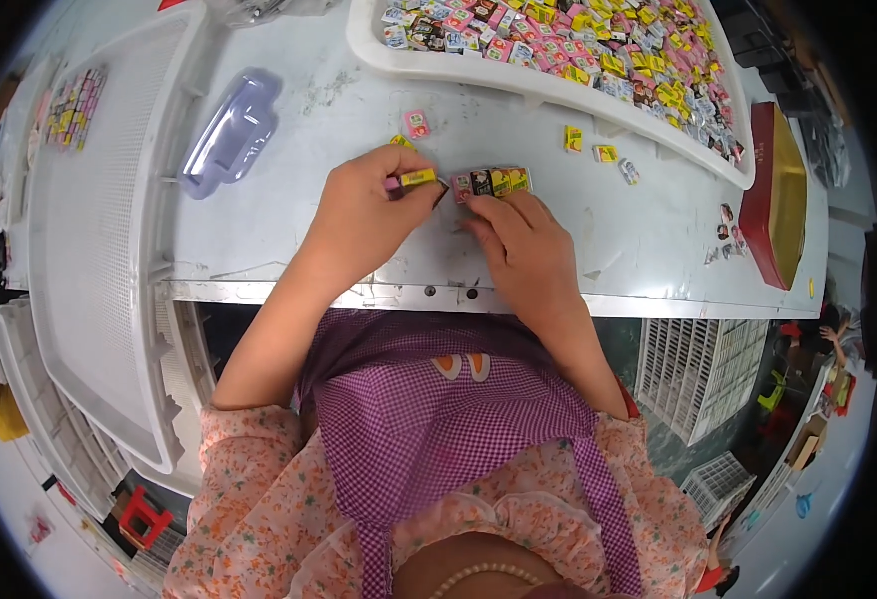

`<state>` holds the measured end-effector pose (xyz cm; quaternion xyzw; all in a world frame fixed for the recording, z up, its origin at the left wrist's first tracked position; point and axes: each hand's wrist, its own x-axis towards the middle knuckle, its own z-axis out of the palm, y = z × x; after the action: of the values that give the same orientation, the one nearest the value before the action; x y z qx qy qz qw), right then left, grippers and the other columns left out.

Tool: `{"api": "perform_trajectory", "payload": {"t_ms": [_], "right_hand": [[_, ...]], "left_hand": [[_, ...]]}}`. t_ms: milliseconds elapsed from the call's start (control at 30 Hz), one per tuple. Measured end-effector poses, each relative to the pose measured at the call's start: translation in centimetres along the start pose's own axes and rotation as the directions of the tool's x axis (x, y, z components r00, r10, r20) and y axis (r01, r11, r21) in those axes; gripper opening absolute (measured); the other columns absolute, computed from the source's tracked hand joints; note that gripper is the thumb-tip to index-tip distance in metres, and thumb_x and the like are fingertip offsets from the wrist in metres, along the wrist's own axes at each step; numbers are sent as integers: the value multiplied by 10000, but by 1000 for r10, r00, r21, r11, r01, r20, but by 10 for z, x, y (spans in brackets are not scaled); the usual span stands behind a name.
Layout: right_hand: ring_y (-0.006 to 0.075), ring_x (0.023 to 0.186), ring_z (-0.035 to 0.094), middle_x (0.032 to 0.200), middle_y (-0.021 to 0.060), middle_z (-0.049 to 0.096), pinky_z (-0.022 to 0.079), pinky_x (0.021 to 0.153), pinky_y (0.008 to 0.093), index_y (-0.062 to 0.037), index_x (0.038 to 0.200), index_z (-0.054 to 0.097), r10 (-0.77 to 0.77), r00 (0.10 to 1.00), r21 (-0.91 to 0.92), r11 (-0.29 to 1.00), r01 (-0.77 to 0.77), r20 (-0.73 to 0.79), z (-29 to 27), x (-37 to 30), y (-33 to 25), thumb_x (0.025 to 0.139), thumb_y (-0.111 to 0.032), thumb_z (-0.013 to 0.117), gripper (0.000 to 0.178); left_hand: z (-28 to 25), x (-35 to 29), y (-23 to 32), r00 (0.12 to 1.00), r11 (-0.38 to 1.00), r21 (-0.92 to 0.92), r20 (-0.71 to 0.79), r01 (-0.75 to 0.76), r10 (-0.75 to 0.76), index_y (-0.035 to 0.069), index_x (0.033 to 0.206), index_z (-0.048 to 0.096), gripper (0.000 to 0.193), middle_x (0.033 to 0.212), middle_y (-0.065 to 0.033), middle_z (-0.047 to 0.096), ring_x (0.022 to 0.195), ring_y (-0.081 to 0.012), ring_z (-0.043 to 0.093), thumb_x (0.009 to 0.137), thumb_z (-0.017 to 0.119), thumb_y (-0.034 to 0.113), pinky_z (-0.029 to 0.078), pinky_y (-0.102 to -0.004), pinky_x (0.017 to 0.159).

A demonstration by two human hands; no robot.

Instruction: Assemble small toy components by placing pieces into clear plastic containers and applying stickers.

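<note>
My left hand [368, 205] pinches a few tiny candy-sized boxes [417, 178] between thumb and fingers; a yellow one faces up and a pink one shows beside it. Just to the right, a short row of small boxes [491, 183] in pink, black and yellow lies on the table. My right hand [528, 240] has its fingers curled against the near side of that row, holding it. Beyond my left hand sit a loose pink box [416, 124] and a yellow box [401, 142], partly hidden by the fingers.
A white tray [548, 88] heaped with small boxes stands at the far right. Loose boxes [605, 154] lie before it. A clear plastic tray [229, 135] is at left, beside a large white mesh tray [99, 230] holding a block of boxes [76, 108]. A red-and-gold box [773, 195] stands right.
</note>
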<state>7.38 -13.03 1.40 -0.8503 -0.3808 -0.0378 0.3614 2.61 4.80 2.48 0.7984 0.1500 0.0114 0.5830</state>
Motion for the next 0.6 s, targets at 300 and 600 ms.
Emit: {"api": "perform_trajectory", "payload": {"t_ms": [300, 600], "right_hand": [[286, 720, 592, 805, 86, 562, 494, 601, 380, -65, 916, 650, -24, 997, -60, 998, 20, -79, 10, -3, 3, 754, -52, 688, 167], [275, 705, 590, 806, 80, 569, 492, 594, 369, -71, 958, 661, -27, 999, -56, 998, 25, -46, 7, -3, 2, 754, -42, 690, 208]], "left_hand": [[24, 1, 1, 939, 861, 465, -154, -207, 308, 36, 912, 573, 124, 824, -177, 624, 712, -363, 620, 810, 620, 89, 507, -425, 608], [31, 5, 7, 968, 801, 585, -104, -128, 230, 53, 891, 544, 98, 781, -180, 634, 701, -363, 627, 845, 600, 118, 504, -413, 585]]}}
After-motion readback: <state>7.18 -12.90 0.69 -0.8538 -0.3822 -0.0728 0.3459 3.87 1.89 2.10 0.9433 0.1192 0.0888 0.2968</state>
